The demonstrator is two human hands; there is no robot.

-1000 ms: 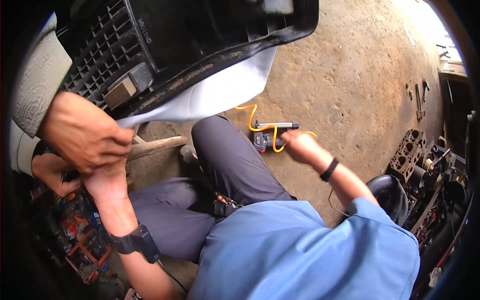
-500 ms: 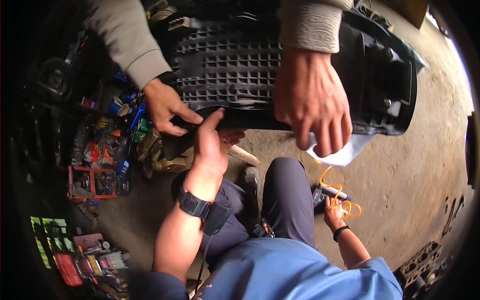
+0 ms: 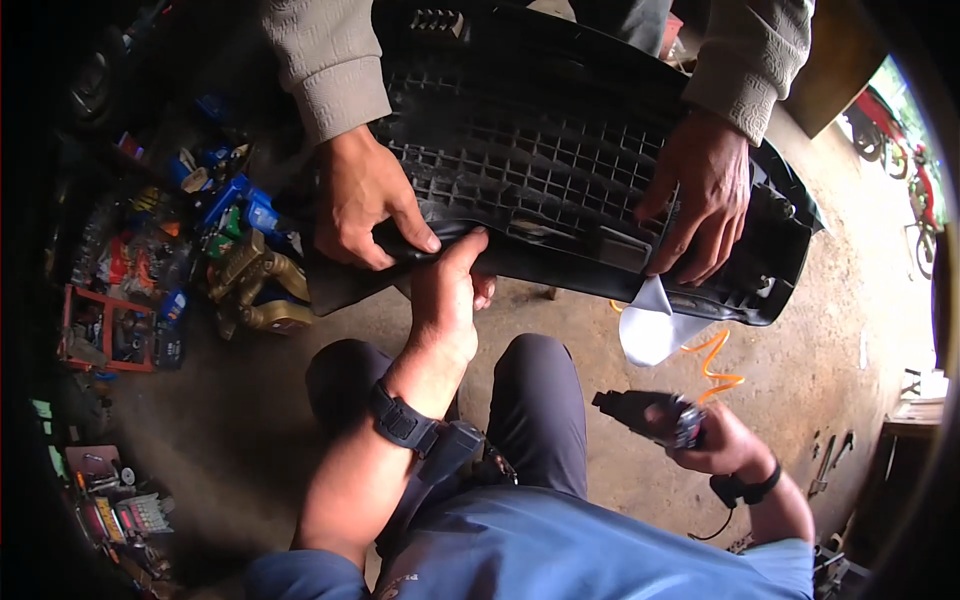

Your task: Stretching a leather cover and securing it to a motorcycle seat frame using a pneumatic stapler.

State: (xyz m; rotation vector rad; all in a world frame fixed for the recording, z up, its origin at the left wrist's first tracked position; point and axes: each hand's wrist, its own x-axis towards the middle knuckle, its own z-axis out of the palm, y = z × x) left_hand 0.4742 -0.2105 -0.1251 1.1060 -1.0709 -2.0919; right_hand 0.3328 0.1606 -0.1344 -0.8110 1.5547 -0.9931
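Observation:
A large black plastic grille panel (image 3: 510, 165) spans the upper middle. My left hand (image 3: 445, 295) grips its lower edge, thumb on top, close to a co-worker's left hand (image 3: 365, 200). The co-worker's right hand (image 3: 700, 200) rests on the panel's right part, above a white sheet (image 3: 648, 330) hanging below the edge. My right hand (image 3: 728, 445) holds a black power tool (image 3: 645, 418) raised below the sheet, apart from the panel. An orange coiled hose (image 3: 715, 352) lies behind the tool.
At left are piled bottles and parts (image 3: 250, 210), gold containers (image 3: 270, 280) and a red-framed tray (image 3: 105, 325). My knees (image 3: 535, 400) are below the panel. Loose metal tools (image 3: 830, 462) lie on the concrete floor at right, where motorbikes (image 3: 915, 190) stand farther back.
My right hand has reached the tool on the floor, grasped it and lifted it. The co-worker's hands have shifted along the panel, and my view has swung round toward it.

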